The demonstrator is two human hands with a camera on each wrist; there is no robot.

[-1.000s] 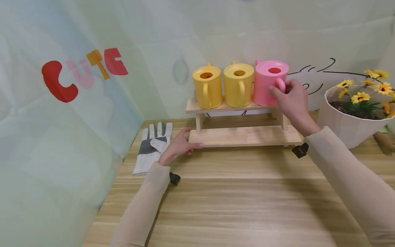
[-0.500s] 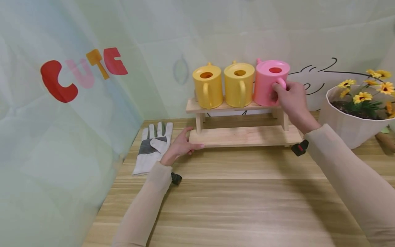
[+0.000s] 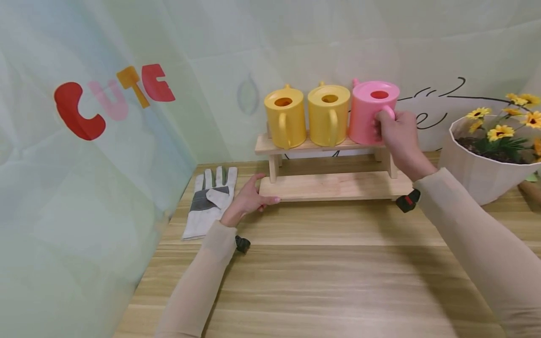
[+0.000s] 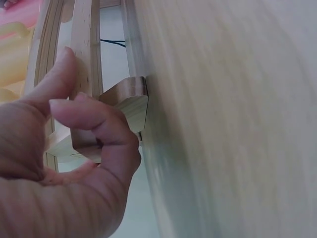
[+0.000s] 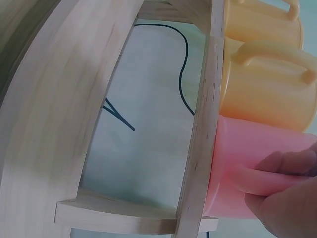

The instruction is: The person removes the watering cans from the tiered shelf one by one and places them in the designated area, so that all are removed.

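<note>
My right hand (image 3: pixel 400 138) grips the handle of a pink watering can (image 3: pixel 364 112), its fingers tucked behind the loop. This can stands upright at the right end of the upper shelf (image 3: pixel 306 146) of a two-step wooden stand. Two yellow watering cans, one in the middle (image 3: pixel 320 117) and one at the left (image 3: pixel 272 119), share that shelf, handles facing front. At the left end of the lower shelf (image 3: pixel 334 185), my left hand (image 3: pixel 245 199) holds the board between thumb and fingers. In the left wrist view, the left hand's fingers (image 4: pixel 116 134) curl at the board's end.
A white work glove (image 3: pixel 198 220) with a grey band lies left of the stand. To the right stands a white pot (image 3: pixel 469 173) of yellow flowers, with a brown wooden piece (image 3: pixel 530 193) beside it. A printed cloth (image 3: pixel 220 117) hangs behind the wooden table (image 3: pixel 321 281).
My right thumb and fingers have closed further round the pink watering can's handle. The left hand keeps its hold on the stand. Everything has shifted a little in the head view.
</note>
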